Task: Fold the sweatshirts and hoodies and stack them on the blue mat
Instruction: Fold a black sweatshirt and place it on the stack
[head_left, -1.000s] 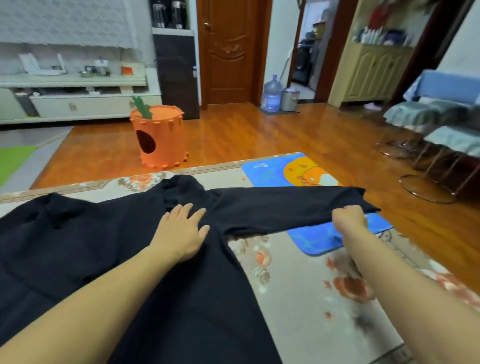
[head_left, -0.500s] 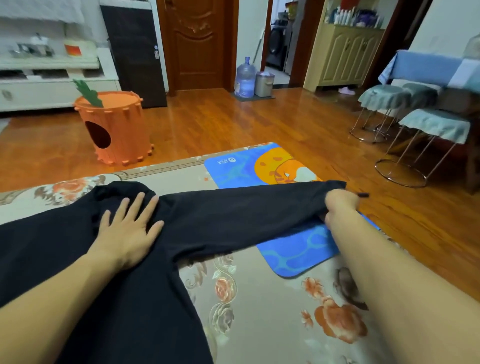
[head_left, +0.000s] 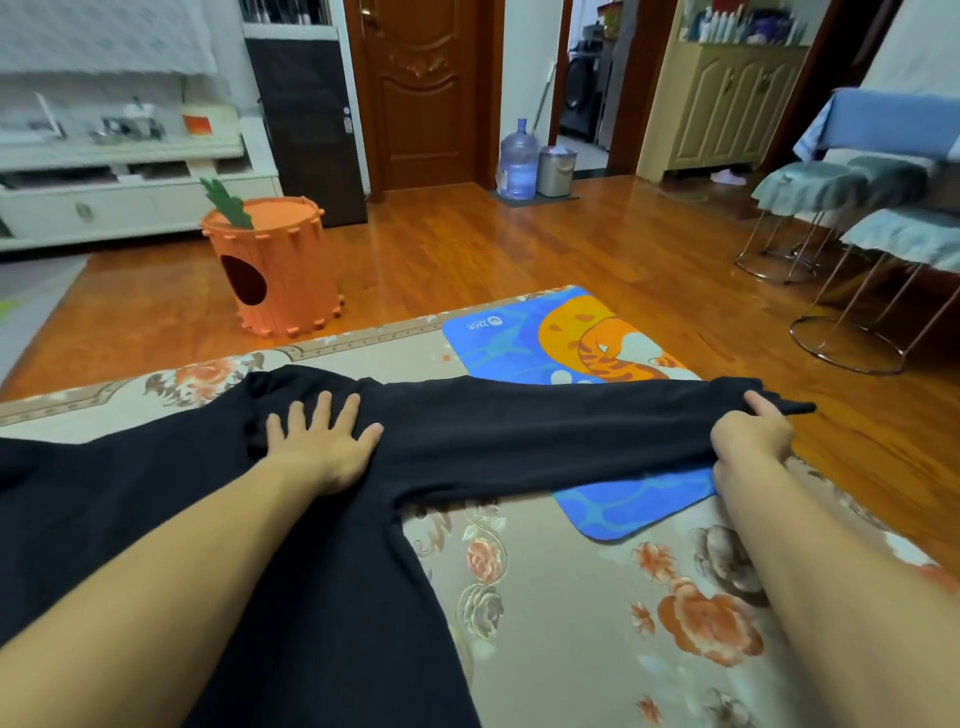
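A: What's the right hand (head_left: 750, 441) doing?

B: Its grip is closed on the cuff end of the black sweatshirt (head_left: 260, 545), fingers curled round the fabric with the thumb on top, and it holds the sleeve (head_left: 545, 431) stretched out to the right. A second ago that cuff sat a touch slacker; now the sleeve runs taut and nearly straight from shoulder to wrist.

A: And the left hand (head_left: 322, 436)?

B: Flat, fingers spread, holding nothing. It presses down on the shoulder area near the collar, as it did a moment ago, pinning the body while the other hand pulls.

A: So what does that change mean?

B: I'd judge the sleeve has been smoothed and is ready to be folded inward across the chest. The folding is at an early stage: the body still lies open and unfolded.

A: Where does the garment lie?

B: The body is spread on the floral rug (head_left: 597, 623), running toward the lower left and under both forearms. The stretched sleeve crosses over the middle of the blue mat (head_left: 498, 343), which lies on the rug's far right part; the cuff in the right grip reaches just past the mat's right edge, over the wooden floor (head_left: 519, 249). Nothing is stacked on the mat yet.

A: Anything else nearby?

B: An orange barrel-shaped bin (head_left: 275, 270) stands on the floor beyond the rug, well apart.
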